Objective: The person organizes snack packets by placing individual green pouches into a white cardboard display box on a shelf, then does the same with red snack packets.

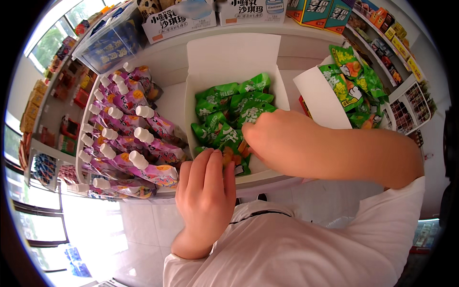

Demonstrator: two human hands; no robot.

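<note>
An open white cardboard box (pixel 234 50) with its lid raised stands on the shelf in front of me, holding several green snack packets (pixel 217 95). My left hand (pixel 203 186) reaches over the box's near left edge, fingers stretched out and fingertips against the nearest packets. Inside the right part of the box, my right hand (pixel 267 138) is closed, its fingers curled at the edge of a green snack packet (pixel 233 155) with an orange picture. That packet lies between both hands. The undersides of my right fingers are hidden.
Purple spouted pouches (pixel 158 146) with white caps stand in rows at left. A second white box (pixel 320 98) of green packets leans at right. Behind are a clear plastic bin (pixel 110 45) and cardboard cartons (pixel 179 21). Stocked shelves (pixel 389 36) line the right side.
</note>
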